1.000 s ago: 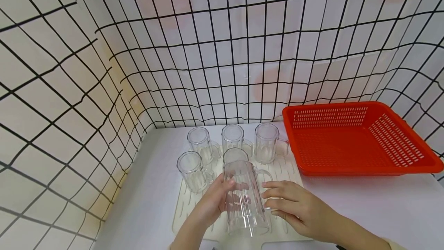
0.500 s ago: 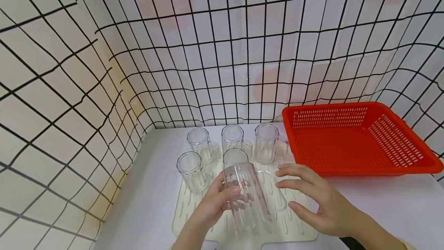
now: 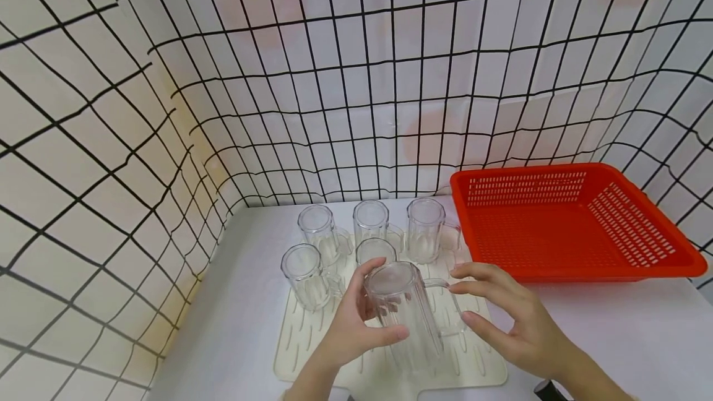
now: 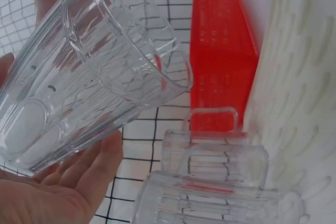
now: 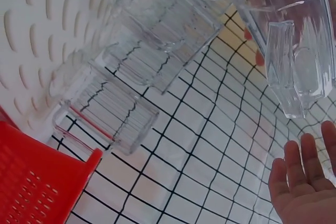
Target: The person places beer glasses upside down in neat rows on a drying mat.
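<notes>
A clear glass mug [image 3: 409,317] is tilted above the drying mat, its base up and its mouth slanting down. My left hand [image 3: 353,320] holds it round the body, thumb on the near side and fingers on the far side. In the left wrist view, my left hand's fingers [image 4: 100,169] lie against the mug [image 4: 79,72]. My right hand [image 3: 515,314] is beside the mug's handle [image 3: 453,317], fingers spread and loosely bent. The right wrist view has my right hand [image 5: 310,187] apart from the mug's body [image 5: 294,40].
Several similar glass mugs stand on the cream ridged drying mat [image 3: 312,357], such as one at the front left [image 3: 306,277] and one at the back right [image 3: 426,231]. A red plastic basket [image 3: 535,240] sits right of the mat. Black wire grid [image 3: 334,104] walls the table behind and at the sides.
My right hand has left the mug's handle and drawn back right, its fingers spreading. The mug has turned in my left hand, its base now facing up more, and the left thumb has shifted lower.
</notes>
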The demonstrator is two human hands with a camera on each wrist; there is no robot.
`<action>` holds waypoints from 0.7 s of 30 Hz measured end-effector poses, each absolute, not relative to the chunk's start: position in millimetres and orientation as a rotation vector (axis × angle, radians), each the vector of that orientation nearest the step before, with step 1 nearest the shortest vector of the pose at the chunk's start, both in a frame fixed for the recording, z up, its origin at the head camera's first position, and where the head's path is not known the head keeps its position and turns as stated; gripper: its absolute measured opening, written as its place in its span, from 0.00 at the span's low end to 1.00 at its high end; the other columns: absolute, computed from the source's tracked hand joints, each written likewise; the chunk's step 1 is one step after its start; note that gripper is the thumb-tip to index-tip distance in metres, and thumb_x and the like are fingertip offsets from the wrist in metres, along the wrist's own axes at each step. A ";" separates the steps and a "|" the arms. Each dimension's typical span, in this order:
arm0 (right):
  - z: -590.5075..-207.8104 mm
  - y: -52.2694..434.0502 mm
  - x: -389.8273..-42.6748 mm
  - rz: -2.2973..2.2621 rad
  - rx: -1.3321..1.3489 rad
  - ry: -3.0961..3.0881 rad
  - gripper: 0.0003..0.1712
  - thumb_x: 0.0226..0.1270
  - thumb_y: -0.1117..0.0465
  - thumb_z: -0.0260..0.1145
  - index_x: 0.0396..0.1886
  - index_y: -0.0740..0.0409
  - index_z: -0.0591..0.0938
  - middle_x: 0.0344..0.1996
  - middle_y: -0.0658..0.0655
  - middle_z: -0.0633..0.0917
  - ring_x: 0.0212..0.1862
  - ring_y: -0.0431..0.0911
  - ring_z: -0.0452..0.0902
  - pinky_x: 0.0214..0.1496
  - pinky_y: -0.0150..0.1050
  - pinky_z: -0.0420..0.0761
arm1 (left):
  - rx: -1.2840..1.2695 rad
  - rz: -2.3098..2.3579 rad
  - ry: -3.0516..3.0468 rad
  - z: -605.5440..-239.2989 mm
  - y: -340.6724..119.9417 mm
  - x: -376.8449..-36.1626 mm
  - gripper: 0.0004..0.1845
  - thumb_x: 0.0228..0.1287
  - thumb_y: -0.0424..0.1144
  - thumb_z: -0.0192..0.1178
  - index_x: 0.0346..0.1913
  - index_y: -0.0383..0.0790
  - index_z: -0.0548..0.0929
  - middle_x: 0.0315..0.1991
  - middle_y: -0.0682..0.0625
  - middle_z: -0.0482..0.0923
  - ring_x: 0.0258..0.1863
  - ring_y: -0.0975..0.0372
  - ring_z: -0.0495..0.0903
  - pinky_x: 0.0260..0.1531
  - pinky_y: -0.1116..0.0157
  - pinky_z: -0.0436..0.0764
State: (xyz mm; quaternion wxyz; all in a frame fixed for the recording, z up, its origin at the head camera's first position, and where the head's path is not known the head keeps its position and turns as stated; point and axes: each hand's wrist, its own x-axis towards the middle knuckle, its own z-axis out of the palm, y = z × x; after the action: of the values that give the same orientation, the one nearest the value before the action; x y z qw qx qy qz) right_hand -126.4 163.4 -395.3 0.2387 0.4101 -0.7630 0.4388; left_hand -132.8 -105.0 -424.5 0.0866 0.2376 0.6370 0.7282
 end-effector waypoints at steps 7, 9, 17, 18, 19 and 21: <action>-402.7 162.9 -125.3 1.216 1.084 -2.125 0.34 0.42 0.75 0.74 0.55 0.56 0.82 0.54 0.55 0.80 0.58 0.43 0.74 0.62 0.26 0.69 | 0.900 2.148 2.052 -426.6 -102.2 -129.6 0.51 0.46 0.29 0.76 0.72 0.45 0.58 0.57 0.42 0.73 0.52 0.55 0.78 0.50 0.57 0.79; -404.0 163.1 -124.4 1.219 1.072 -2.149 0.35 0.42 0.75 0.75 0.56 0.57 0.82 0.54 0.54 0.80 0.58 0.42 0.74 0.62 0.26 0.69 | 0.965 2.131 2.090 -427.2 -100.6 -129.1 0.51 0.44 0.27 0.75 0.72 0.43 0.58 0.58 0.43 0.73 0.53 0.55 0.78 0.51 0.58 0.79; -410.4 166.1 -121.6 1.166 0.961 -2.372 0.32 0.52 0.68 0.76 0.59 0.49 0.80 0.51 0.45 0.84 0.53 0.38 0.79 0.54 0.28 0.77 | 0.981 1.972 2.212 -432.9 -95.7 -130.0 0.51 0.45 0.30 0.77 0.71 0.48 0.59 0.63 0.50 0.72 0.60 0.56 0.74 0.59 0.57 0.74; -412.1 166.7 -121.8 1.157 0.953 -2.394 0.30 0.53 0.66 0.76 0.58 0.49 0.81 0.51 0.45 0.84 0.52 0.39 0.80 0.53 0.29 0.78 | 0.975 1.945 2.229 -434.3 -95.3 -130.6 0.51 0.44 0.30 0.78 0.71 0.48 0.60 0.63 0.51 0.72 0.61 0.56 0.73 0.60 0.57 0.74; -413.9 167.3 -122.0 1.145 0.945 -2.413 0.28 0.54 0.65 0.75 0.57 0.49 0.82 0.50 0.44 0.84 0.50 0.39 0.81 0.51 0.29 0.79 | 0.969 1.919 2.247 -435.7 -94.9 -131.2 0.51 0.44 0.31 0.78 0.71 0.50 0.60 0.64 0.52 0.71 0.62 0.57 0.72 0.60 0.57 0.73; -418.3 169.2 -122.6 1.144 0.930 -2.441 0.23 0.56 0.65 0.74 0.53 0.50 0.84 0.47 0.43 0.85 0.48 0.38 0.82 0.49 0.29 0.80 | 0.964 1.879 2.258 -439.0 -94.1 -132.5 0.51 0.44 0.31 0.78 0.71 0.51 0.60 0.65 0.54 0.71 0.62 0.58 0.71 0.61 0.58 0.72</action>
State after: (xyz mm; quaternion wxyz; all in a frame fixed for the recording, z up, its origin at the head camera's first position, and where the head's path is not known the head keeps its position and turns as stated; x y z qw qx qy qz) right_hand -122.6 169.2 -418.3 0.1446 0.3228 -0.8469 0.3970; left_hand -132.5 -94.1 -439.0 0.0249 0.3116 0.7301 0.6077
